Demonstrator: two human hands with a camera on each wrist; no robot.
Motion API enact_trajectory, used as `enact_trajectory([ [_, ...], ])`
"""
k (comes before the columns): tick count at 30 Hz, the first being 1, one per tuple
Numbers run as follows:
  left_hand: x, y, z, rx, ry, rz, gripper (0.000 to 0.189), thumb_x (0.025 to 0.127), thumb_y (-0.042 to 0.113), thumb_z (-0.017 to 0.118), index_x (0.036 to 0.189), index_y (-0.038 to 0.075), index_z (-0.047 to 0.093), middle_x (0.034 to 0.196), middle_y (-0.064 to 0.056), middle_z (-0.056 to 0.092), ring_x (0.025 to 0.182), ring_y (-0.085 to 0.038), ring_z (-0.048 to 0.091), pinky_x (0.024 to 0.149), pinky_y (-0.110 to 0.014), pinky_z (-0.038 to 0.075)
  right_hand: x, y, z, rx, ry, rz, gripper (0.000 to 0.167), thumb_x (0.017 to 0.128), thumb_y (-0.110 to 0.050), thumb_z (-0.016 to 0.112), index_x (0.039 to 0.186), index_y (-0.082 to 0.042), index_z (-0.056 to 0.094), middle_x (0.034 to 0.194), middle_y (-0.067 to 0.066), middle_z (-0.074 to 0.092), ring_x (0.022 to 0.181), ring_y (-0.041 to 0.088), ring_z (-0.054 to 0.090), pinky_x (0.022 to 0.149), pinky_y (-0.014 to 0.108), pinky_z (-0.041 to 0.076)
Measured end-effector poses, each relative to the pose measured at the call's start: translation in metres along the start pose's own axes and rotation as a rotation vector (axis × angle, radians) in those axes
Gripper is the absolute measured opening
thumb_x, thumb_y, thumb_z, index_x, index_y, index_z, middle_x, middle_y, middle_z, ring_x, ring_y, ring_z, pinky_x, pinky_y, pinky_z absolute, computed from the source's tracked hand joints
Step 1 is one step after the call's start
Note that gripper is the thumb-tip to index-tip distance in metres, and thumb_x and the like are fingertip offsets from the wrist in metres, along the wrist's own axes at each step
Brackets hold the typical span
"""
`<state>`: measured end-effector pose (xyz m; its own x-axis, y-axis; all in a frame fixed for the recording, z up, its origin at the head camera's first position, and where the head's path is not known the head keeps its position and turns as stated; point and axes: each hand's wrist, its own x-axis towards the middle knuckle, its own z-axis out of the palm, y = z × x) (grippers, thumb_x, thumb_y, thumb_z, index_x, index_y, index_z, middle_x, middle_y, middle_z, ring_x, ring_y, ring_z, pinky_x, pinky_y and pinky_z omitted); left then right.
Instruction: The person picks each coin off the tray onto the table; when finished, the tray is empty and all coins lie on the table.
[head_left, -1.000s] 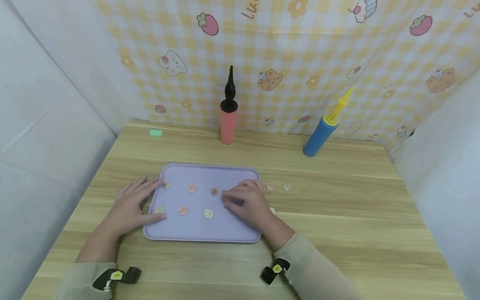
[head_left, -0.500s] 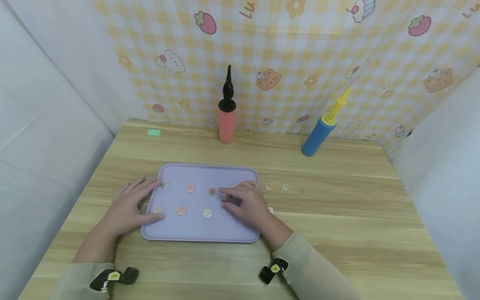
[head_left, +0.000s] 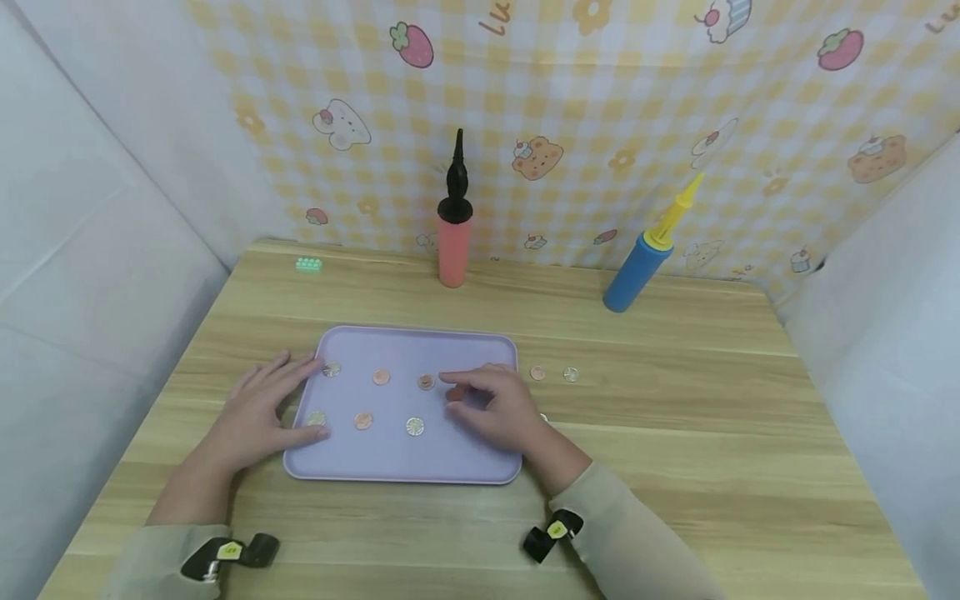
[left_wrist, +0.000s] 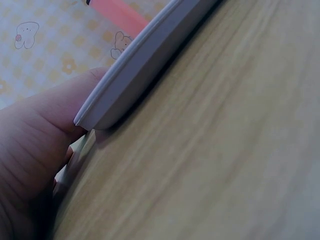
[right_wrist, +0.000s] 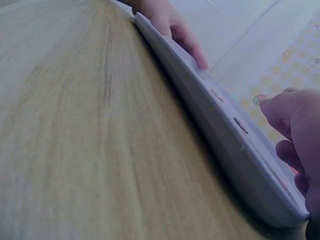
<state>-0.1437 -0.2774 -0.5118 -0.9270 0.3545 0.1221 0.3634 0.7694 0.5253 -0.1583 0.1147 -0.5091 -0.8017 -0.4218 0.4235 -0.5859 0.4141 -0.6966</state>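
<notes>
A lilac tray [head_left: 480, 467] lies on the table with several coins spread on it, among them a copper coin [head_left: 363, 421] and a silver coin [head_left: 415, 427]. My left hand [head_left: 247, 421] rests spread at the tray's left end, thumb and fingers reaching over the rim [left_wrist: 120, 90]. Its fingertips lie close to two silver coins there. Over the tray's right part, my right hand [head_left: 495, 408] has its fingers bent. Between thumb and fingers shows a copper coin [head_left: 455, 392], seemingly pinched. In the right wrist view the right hand [right_wrist: 300, 130] hides that coin.
Right of the tray lie a copper coin [head_left: 537, 373] and a silver coin [head_left: 571, 375], with another partly behind my wrist. At the back stand a pink-and-black pump [head_left: 453, 250] and a leaning blue-and-yellow pump [head_left: 637, 273]. A green toy brick [head_left: 308, 264] lies back left.
My right hand has shifted and turned very slightly over the same part of the tray, uncovering more of the copper coin at its fingertips. My left hand and the tray stay put.
</notes>
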Motion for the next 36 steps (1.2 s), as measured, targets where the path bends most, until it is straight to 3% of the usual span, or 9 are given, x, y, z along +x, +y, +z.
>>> enact_trajectory([
  [8,0.001,0.000,0.001,-0.003,0.004,0.004,0.105,0.077,0.054,0.092,0.164,0.018,0.045,0.164,-0.021,0.045,0.156,-0.052,0.023,0.125,-0.071,0.006,0.000,-0.002,-0.003,0.010,-0.007,0.017,0.031,0.085,-0.014,0.090,0.115,-0.013,0.084,0.090,-0.012,0.076,0.083,0.008,0.065,0.079,0.030,0.050],
  [16,0.001,0.001,0.000,-0.005,0.001,0.006,0.105,0.078,0.053,0.092,0.164,0.018,0.044,0.164,-0.021,0.045,0.156,-0.052,0.023,0.125,-0.071,0.005,0.000,-0.002,-0.003,0.014,-0.007,0.048,0.032,0.078,-0.020,0.098,0.107,-0.016,0.085,0.090,-0.013,0.076,0.084,0.007,0.063,0.078,0.028,0.052],
  [29,0.001,0.003,-0.002,-0.004,0.000,0.004,0.104,0.078,0.052,0.092,0.163,0.017,0.045,0.164,-0.022,0.045,0.156,-0.053,0.023,0.124,-0.071,0.006,-0.007,0.001,-0.002,-0.043,0.075,-0.060,0.036,0.070,-0.023,0.102,0.101,-0.014,0.086,0.086,-0.008,0.076,0.084,0.009,0.065,0.079,0.030,0.051],
  [36,0.000,0.002,-0.001,-0.003,-0.005,0.001,0.105,0.078,0.052,0.092,0.164,0.018,0.044,0.164,-0.022,0.045,0.156,-0.053,0.022,0.125,-0.071,0.004,-0.015,0.003,-0.005,-0.035,0.130,-0.080,0.037,0.067,-0.019,0.103,0.098,-0.011,0.086,0.087,-0.004,0.076,0.087,0.015,0.065,0.081,0.030,0.054],
])
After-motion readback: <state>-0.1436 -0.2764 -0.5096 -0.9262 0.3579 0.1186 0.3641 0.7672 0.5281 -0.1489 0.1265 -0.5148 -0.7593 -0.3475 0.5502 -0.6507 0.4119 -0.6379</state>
